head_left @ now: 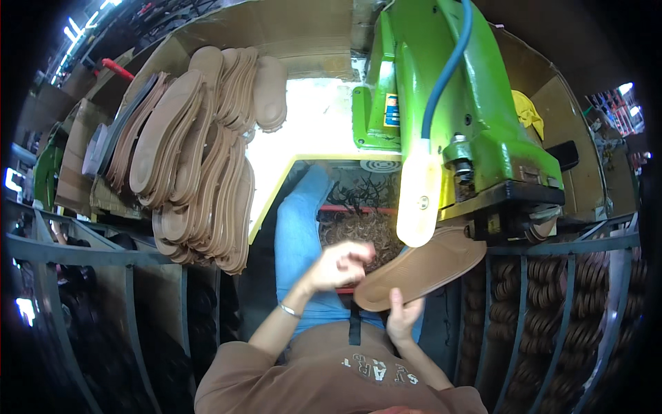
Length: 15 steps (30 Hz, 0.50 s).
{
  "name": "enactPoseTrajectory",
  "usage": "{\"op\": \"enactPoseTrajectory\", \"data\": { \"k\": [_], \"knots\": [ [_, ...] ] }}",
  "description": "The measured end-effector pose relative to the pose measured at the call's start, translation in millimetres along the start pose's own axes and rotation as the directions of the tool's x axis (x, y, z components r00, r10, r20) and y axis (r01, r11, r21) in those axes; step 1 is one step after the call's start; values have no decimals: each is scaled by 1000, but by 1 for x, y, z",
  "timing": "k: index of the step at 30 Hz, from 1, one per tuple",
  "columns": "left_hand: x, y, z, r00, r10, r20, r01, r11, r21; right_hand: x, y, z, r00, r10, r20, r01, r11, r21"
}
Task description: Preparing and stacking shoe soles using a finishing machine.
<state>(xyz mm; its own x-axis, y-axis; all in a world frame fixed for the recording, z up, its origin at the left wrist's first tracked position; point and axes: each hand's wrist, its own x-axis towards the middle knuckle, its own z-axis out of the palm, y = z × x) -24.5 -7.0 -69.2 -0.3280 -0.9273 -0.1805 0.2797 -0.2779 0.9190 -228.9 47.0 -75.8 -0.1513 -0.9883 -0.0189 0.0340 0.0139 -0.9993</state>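
A brown shoe sole (429, 265) slants across in front of me, its far end under the edge of the green machine (476, 103). My right hand (403, 319) grips its near edge, thumb on top and fingers hidden beneath. Beside the sole's left tip is my left hand (341, 265), its fingers loosely bent, apart and slightly blurred, with nothing visible in them. Directly above the sole hangs a pale yellow lit guard or lamp (419, 203), with a blue hose (433, 96) running into it.
Stacks of brown soles (207, 165) crowd the left of the white worktable (303, 110). Cardboard walls (289, 34) stand around the table. Brown trimmings (358, 231) lie below, between my knees. Metal racks (524, 310) flank me, the right one full of soles. A yellow cloth (527, 114) sits behind the machine.
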Motion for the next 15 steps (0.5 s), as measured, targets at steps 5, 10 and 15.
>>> {"op": "enactPoseTrajectory", "data": {
  "k": [5, 10, 15],
  "knots": [
    [101, 89, -94, 566, 634, -528, -73, 676, 733, 69, -52, -88, 857, -369, -359, 280, 919, -276],
    [111, 106, -373, 260, 734, -627, 635, 359, 684, 191, -106, -169, 707, -518, -482, 389, 853, -347],
    [186, 113, -179, 184, 558, -809, 815, 374, 443, 275, -104, -287, 770, -277, -575, 18, 910, -414]
  ]
}}
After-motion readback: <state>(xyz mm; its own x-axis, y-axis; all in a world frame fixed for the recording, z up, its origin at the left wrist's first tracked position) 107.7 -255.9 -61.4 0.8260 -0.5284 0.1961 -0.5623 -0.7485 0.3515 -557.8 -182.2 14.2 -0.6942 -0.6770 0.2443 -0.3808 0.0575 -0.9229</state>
